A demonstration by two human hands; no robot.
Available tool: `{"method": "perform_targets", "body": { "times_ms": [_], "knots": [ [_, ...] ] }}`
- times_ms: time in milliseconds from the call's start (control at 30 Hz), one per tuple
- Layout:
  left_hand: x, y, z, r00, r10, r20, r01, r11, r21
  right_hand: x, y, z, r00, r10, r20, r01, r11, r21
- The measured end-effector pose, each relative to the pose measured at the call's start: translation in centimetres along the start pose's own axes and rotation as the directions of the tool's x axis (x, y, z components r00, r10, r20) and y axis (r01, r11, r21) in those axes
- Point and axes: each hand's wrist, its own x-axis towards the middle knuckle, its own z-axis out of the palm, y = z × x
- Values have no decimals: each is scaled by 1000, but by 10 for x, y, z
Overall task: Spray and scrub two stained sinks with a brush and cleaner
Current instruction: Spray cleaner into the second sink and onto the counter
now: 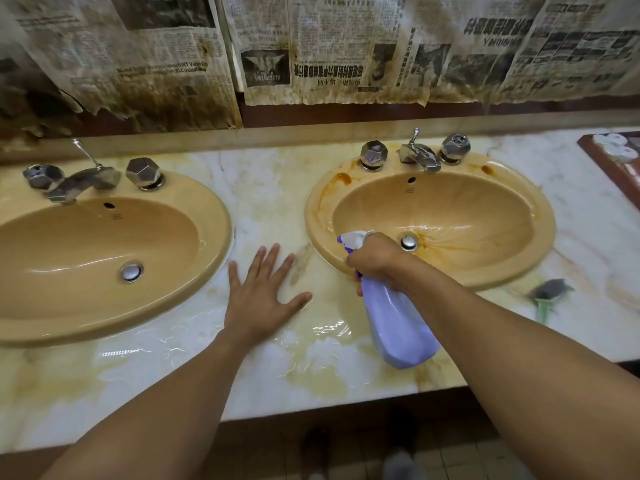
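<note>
Left sink (214, 216) at 9 o'clock. Left hand (263, 296) flat on surface (270, 188), fingers straight, spread. Right hand (377, 263) fingers grip spray bottle (398, 327) over stained right sink (318, 209), 7 o'clock rim. Brush (549, 292) lies at that sink's 4 o'clock.

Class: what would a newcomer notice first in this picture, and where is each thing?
The right hand grips a purple spray bottle at the near rim of the stained right sink. The left hand lies flat on the counter beside that sink. Yellowed newspapers cover the wall.
</note>
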Motion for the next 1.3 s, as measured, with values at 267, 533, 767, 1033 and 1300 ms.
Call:
{"method": "perform_targets", "body": {
  "times_ms": [267,533,767,1033,1300],
  "knots": [
    [0,-1,1,1000,21,-11,-21,1000,21,-10,20,-2,998,52,-27,-50,998,39],
    [0,1,-3,999,13,34,-14,1000,15,-54,67,-19,978,46,-205,-37,998,50],
    [-2,20,-6,992,-96,83,107,984,-146,-86,126,-55,977,91,-191,-59,984,169],
    [-3,94,-6,899,-357,255,400,906,-139,-105,171,-80,931,158,-330,-92,974,206],
    [-17,115,20,919,-379,111,386,921,-48,-111,174,-81,957,62,-282,16,964,266]
  ]
}}
